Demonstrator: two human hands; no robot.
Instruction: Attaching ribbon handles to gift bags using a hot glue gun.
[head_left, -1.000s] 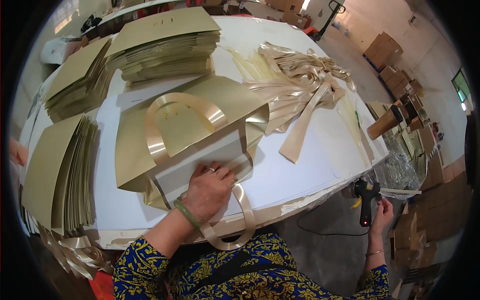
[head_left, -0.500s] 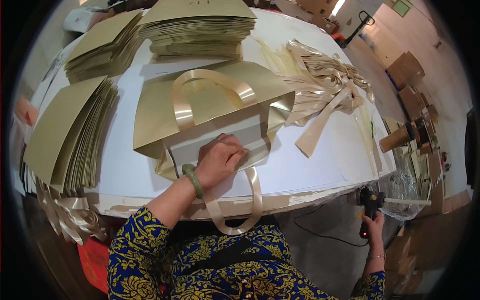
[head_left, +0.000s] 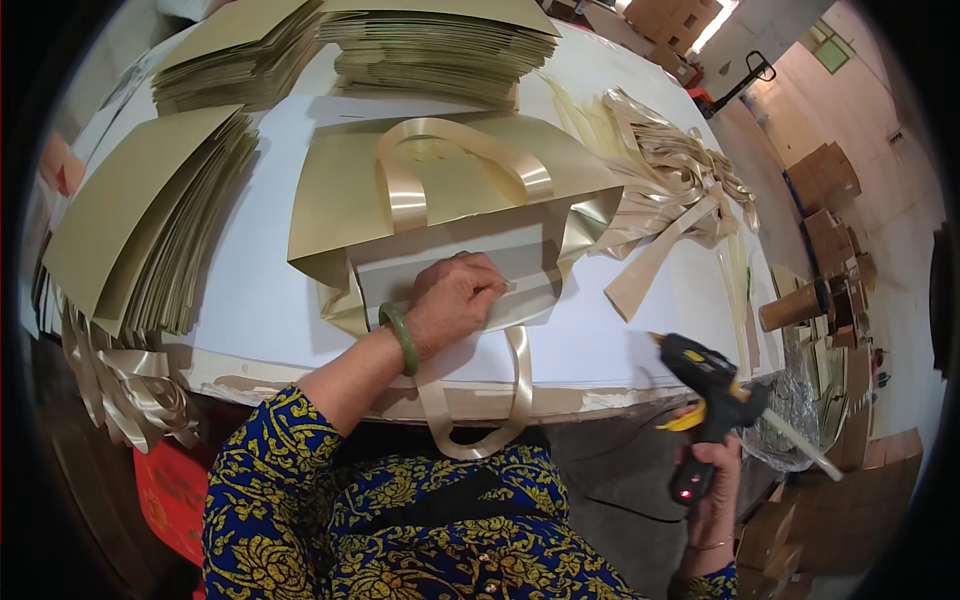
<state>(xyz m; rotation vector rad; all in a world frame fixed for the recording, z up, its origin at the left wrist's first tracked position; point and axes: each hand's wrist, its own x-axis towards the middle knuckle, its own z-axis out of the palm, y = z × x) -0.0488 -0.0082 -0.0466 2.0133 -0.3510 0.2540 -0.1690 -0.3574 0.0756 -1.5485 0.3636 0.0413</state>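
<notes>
A gold paper bag lies on its side on the table, its mouth facing me and its grey inside showing. One satin ribbon handle arches over its upper panel; another ribbon handle loops from the near edge over the table's rim. My left hand, wearing a green bangle, rests in the bag's mouth with its fingers pinched together against the inner wall; what is under the fingertips is mostly hidden. My right hand grips a black and yellow glue gun with a glue stick in its back, nozzle toward the table.
Stacks of gold bags stand behind and at the left of the white table. A heap of ribbons lies right of the bag; more ribbons hang at the left edge. Cardboard boxes stand on the floor.
My right hand has brought the glue gun up and left, closer to the table's edge. My left hand stays in the bag; the view has shifted slightly.
</notes>
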